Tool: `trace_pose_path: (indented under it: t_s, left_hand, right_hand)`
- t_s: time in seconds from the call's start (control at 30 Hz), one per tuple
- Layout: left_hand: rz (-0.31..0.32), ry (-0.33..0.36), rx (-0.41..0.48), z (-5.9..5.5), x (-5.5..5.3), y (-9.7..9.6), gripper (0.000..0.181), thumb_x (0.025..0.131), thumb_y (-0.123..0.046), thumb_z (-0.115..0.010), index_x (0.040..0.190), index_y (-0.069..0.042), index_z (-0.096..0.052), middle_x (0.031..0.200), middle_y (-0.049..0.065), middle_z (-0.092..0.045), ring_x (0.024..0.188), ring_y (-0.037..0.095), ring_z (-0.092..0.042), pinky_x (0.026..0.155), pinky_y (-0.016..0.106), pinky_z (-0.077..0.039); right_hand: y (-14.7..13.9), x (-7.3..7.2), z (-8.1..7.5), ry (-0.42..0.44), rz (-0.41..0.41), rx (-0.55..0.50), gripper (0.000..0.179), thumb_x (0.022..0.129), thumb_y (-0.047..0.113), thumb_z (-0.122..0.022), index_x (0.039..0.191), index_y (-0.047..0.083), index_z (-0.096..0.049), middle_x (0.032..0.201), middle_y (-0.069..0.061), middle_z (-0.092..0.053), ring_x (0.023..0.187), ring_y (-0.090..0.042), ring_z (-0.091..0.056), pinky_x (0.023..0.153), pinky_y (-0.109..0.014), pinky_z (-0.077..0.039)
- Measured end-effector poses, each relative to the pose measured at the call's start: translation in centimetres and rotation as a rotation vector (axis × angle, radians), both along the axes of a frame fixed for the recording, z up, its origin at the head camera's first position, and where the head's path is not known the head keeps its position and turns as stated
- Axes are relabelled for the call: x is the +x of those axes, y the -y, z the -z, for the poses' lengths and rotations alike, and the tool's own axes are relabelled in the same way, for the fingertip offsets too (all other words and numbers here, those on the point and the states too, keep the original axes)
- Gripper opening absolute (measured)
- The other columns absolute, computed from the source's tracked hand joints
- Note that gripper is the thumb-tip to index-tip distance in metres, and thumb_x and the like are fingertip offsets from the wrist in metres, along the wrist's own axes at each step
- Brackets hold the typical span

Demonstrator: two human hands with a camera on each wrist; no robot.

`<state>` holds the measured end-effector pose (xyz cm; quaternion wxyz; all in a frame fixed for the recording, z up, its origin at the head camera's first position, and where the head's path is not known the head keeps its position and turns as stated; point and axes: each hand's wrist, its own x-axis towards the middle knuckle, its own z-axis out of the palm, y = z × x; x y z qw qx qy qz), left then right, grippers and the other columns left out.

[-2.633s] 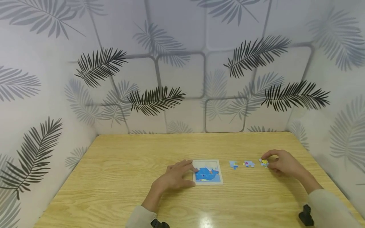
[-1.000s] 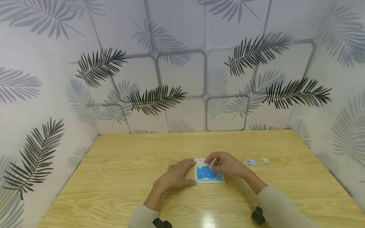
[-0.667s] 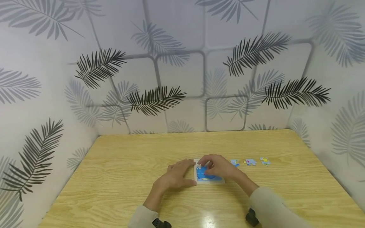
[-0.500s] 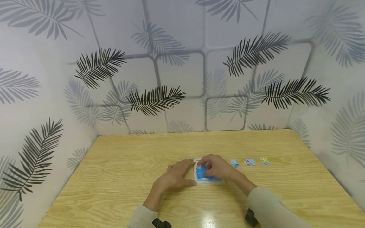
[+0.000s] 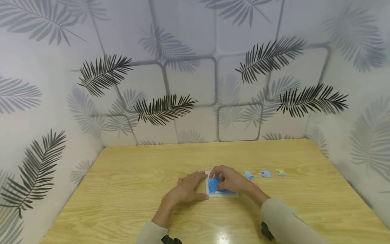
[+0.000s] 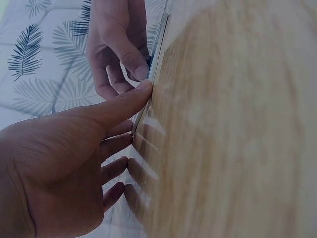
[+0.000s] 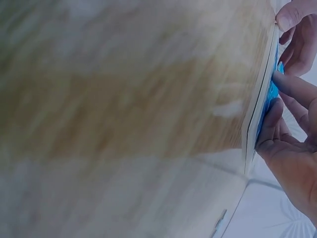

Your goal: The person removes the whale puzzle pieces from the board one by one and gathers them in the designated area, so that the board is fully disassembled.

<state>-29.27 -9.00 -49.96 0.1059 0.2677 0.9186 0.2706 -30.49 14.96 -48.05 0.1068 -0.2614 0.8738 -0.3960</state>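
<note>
A pale-rimmed tray puzzle (image 5: 223, 196) with a blue whale picture lies on the table. My left hand (image 5: 186, 190) spans its left side, thumb at the near corner and fingertips at the far one, the fingers fairly straight. In the left wrist view the other fingertips rest on the tabletop. Over the whale picture, my right hand (image 5: 230, 178) is bent down with thumb and index finger close together. The right wrist view shows a bright blue puzzle piece (image 7: 274, 89) standing up between those fingers, tilted above the tray. The right hand hides the tray's far right part.
Three loose puzzle pieces lie in a row to the right: a blue one (image 5: 249, 174), one with a pink swirl (image 5: 265, 173) and one with a yellow sun (image 5: 280, 172). A leaf-patterned wall (image 5: 195, 132) borders the wooden table (image 5: 137, 176) at the back.
My right hand has left the sun piece and come left over the tray, then shifted slightly further left across the whale. The left hand has stayed at the tray's left side.
</note>
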Motion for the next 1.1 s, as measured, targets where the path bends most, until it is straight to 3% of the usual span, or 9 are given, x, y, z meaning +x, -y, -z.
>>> trace_pose_path:
  t_s: [0.27,1.1]
  left_hand:
    - [-0.003,-0.012,-0.011,0.09,-0.16,0.16,0.077,0.093,-0.046,-0.077,0.158,-0.020,-0.044,0.168,0.004,-0.034,0.155,0.037,-0.028,0.115,0.071,-0.022]
    - [-0.011,0.009,-0.004,0.17,0.05,0.01,0.077,0.093,-0.042,-0.078,0.158,-0.019,-0.043,0.168,0.006,-0.034,0.156,0.037,-0.027,0.118,0.069,-0.019]
  right_hand:
    - [0.14,0.02,0.04,0.011,0.024,-0.024,0.033,0.088,-0.001,-0.080,0.114,0.015,-0.070,0.107,-0.004,-0.062,0.090,-0.019,-0.058,0.078,-0.036,-0.051]
    - [-0.08,0.84,0.46,-0.014,0.001,-0.084,0.034,0.089,-0.005,-0.076,0.118,0.009,-0.066,0.106,-0.010,-0.055,0.085,-0.016,-0.058,0.075,-0.028,-0.051]
